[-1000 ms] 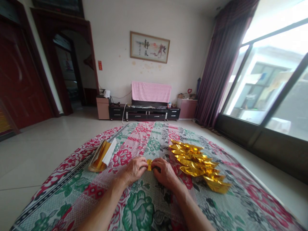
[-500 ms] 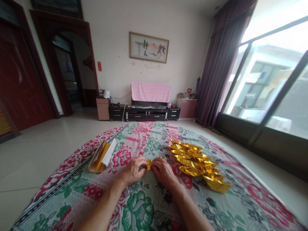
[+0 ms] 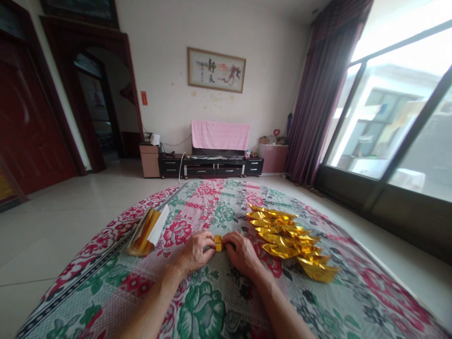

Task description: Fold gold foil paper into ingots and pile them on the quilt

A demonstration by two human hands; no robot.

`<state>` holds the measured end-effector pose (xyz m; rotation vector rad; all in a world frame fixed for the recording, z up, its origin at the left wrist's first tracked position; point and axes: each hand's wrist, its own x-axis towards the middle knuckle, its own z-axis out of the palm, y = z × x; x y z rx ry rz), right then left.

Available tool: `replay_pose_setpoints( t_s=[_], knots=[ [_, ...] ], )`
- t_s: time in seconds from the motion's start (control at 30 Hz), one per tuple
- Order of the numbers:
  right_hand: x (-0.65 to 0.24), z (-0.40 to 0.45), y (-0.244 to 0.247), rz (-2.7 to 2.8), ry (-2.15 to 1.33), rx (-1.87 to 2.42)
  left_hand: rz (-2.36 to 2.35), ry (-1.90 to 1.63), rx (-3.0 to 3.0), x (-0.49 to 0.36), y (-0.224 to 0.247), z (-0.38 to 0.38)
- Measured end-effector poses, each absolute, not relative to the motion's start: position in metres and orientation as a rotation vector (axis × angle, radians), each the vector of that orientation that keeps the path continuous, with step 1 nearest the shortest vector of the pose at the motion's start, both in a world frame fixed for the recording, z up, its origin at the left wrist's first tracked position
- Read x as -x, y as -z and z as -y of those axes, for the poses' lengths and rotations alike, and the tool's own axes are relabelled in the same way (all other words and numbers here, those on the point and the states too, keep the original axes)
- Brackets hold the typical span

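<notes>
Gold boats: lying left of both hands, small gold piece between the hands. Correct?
Wrong side: head view shows the gold boats right of both left hand and right hand. The gold piece is between the hands.

The boats [image 3: 296, 234] and small piece [image 3: 218, 243] look like glossy gold foil, the boats creased. The roll [image 3: 148, 230] pairs shiny foil with matt white paper. The cloth [image 3: 202, 306] is matt, textured fabric; the floor [image 3: 88, 202], smooth, glossy tile.
</notes>
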<state>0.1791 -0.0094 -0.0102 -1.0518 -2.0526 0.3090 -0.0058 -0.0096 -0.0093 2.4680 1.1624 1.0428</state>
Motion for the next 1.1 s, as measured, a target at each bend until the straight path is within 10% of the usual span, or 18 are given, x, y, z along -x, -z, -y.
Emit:
replay_pose_setpoints(
  t_s=[1.1],
  knots=[
    [-0.177,0.008,0.012,2.003,-0.31,1.069,-1.268,-0.942,-2.614,-0.004,0.002,0.018]
  ],
)
